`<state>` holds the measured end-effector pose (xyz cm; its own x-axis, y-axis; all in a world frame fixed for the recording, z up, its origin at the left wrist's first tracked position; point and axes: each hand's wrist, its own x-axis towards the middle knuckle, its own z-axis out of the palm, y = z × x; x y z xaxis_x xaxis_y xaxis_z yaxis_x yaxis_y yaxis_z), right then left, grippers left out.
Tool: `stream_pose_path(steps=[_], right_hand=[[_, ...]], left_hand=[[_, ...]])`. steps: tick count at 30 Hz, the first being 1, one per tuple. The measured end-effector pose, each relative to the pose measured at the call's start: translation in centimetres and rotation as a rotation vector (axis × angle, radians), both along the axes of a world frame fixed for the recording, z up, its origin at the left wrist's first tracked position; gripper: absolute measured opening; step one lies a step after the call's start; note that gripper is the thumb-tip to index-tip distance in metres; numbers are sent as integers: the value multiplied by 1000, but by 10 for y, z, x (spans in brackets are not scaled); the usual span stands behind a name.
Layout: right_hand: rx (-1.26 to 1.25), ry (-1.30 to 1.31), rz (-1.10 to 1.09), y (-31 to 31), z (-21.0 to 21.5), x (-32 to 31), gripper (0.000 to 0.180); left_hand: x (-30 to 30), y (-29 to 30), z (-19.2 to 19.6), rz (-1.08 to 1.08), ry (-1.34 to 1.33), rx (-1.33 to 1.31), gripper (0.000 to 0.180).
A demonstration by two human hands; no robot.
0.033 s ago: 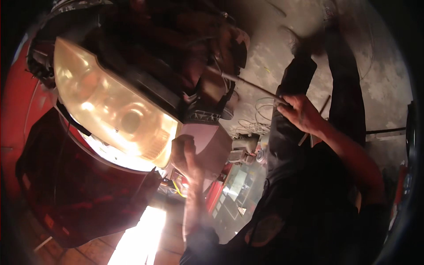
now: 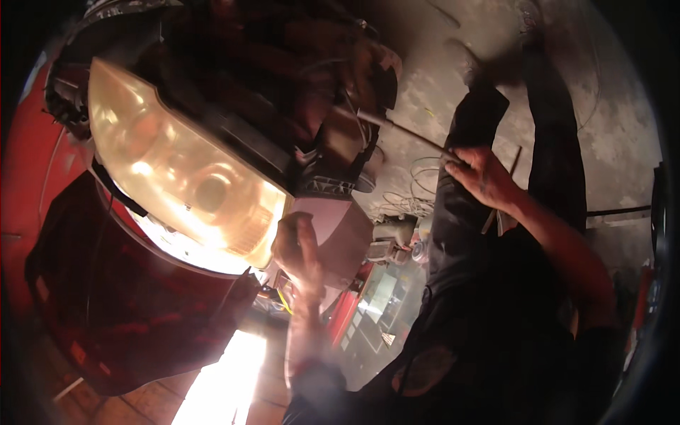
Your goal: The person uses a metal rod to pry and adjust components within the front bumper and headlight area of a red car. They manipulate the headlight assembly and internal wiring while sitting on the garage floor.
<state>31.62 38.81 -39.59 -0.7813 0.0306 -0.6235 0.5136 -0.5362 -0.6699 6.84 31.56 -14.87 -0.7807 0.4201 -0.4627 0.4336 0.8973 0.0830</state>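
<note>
A large yellowed headlight (image 2: 177,170) sits in dark bodywork at the front of a red car (image 2: 28,163). My left hand (image 2: 297,248) is raised with its fingers apart, pressed against the lamp's lower right corner; it is blurred. My right hand (image 2: 478,177) grips a long thin metal rod (image 2: 411,134). The rod's thicker socket end (image 2: 368,117) reaches to the dark housing (image 2: 333,142) behind the lamp.
A dark red body panel (image 2: 127,304) hangs below the headlight. My dark-trousered legs (image 2: 482,120) stretch over the concrete floor (image 2: 439,64). Loose wires (image 2: 418,170) and a small grey motor-like unit (image 2: 389,237) lie on the floor. Bright glare (image 2: 219,382) washes the lower middle.
</note>
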Motion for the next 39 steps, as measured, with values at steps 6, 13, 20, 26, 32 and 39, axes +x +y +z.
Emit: stream_pose_path(steps=[6, 13, 20, 26, 32, 39], right_hand=[[-628, -63, -572, -55, -43, 22, 15], [-721, -75, -682, -111, -27, 13, 17], [-737, -84, -751, -136, -21, 2, 15], [-786, -103, -755, -138, -20, -6, 17], [-752, 2, -661, -107, -6, -18, 21], [-258, -92, -661, -56, -1, -24, 19]], left_hand=[[-62, -9, -7, -847, -111, -347, 30], [-75, -10, -15, -1322, -135, -637, 17], [-78, -4, -16, -1443, -182, -652, 9], [-80, -8, -11, -1457, -189, -597, 11], [-79, -10, -10, -1424, -180, -595, 8], [-85, -20, -15, -1121, -289, -441, 25]])
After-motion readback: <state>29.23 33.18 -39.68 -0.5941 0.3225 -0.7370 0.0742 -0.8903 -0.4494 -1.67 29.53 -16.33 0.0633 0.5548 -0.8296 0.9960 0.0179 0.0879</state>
